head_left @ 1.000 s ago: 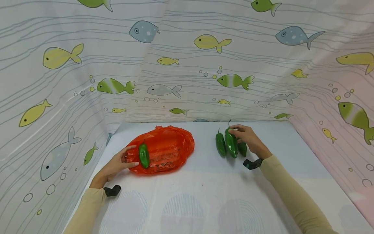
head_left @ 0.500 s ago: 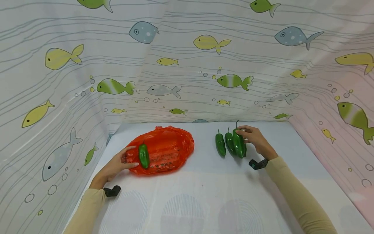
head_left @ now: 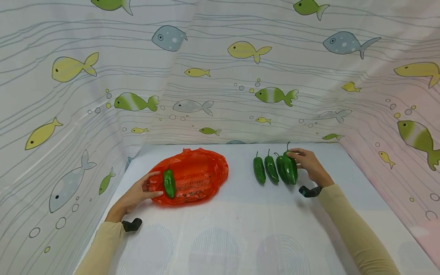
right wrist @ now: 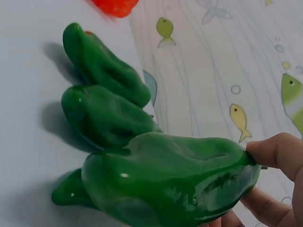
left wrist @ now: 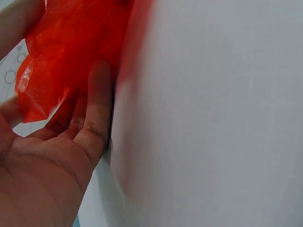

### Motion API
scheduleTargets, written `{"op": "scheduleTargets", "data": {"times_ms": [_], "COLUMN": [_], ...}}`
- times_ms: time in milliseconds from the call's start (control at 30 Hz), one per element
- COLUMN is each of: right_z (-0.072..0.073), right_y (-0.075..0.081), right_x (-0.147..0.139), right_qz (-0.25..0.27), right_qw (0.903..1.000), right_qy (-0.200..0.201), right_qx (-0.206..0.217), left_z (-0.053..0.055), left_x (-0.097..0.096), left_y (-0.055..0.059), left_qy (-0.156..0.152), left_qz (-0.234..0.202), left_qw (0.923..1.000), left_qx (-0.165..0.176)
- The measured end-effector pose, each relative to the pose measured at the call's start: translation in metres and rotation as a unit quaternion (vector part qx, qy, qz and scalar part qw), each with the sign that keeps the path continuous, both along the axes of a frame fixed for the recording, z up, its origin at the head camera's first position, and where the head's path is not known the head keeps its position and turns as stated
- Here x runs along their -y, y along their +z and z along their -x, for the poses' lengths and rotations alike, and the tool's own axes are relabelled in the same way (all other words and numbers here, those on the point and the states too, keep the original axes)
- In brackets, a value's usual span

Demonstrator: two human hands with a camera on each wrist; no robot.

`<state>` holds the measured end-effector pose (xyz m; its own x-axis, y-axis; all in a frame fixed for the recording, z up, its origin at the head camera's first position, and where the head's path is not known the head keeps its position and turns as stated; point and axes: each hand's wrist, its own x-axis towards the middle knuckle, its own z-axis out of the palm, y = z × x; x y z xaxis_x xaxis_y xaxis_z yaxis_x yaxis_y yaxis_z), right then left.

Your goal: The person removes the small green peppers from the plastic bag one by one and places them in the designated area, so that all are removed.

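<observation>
One green pepper [right wrist: 170, 177], just left of the right hand [head_left: 309, 165] pinching its top, is likely light, firm, slick; best held there. Left hand [head_left: 135, 194]: fingers parted, touching the red bag [head_left: 209, 164].

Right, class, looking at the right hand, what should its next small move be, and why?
Probably ease the held pepper slightly rightward before lowering it: the right hand pinches it near the stem end, and in the head view it partly covers the rightmost resting pepper of the row, so going straight down might bump that neighbour.
</observation>
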<state>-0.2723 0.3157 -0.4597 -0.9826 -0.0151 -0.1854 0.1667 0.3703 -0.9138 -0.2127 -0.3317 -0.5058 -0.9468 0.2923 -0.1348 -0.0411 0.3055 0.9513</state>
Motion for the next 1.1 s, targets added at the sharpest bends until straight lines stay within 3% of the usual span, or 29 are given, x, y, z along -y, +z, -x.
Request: {"op": "scheduleTargets", "data": {"times_ms": [433, 1100], "right_z": [0.003, 0.012], "right_y": [-0.015, -0.03], "right_x": [-0.021, -0.029], "right_qz": [-0.019, -0.016], "right_qw": [0.9996, 0.998], "right_qy": [-0.02, -0.036], "right_qx": [0.0, 0.049], "left_z": [0.0, -0.003], "left_x": [0.0, -0.002], "left_y": [-0.002, 0.001], "left_qy": [0.0, 0.0], "left_qz": [-0.001, -0.002], "left_qw": [1.0, 1.0], "left_qx": [-0.001, 0.0]}}
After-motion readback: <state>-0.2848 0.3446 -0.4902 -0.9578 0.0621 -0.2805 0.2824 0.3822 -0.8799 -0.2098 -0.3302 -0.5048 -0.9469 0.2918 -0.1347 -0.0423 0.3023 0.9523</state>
